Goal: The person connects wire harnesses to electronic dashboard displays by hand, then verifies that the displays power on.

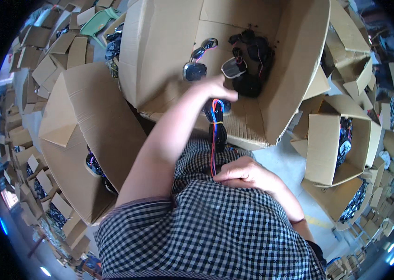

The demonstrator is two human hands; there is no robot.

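My left hand reaches over the near part of a large open cardboard box, thumb stretched to the right and no object visible in its grip; its fingers are partly blurred. Just under it hangs a folded bundle of black cable with red and blue wires and a yellow tie. Close to my body, my right hand is closed on the lower ends of the red and blue wires. Inside the box lie a rounded dark part with a silver rim, a similar light-faced part and several black cabled parts.
A tall open carton with dark cabled items stands at my left. To the right sits a smaller carton with black parts. A green plastic chair is at the far left. Many more cartons surround me on the grey floor.
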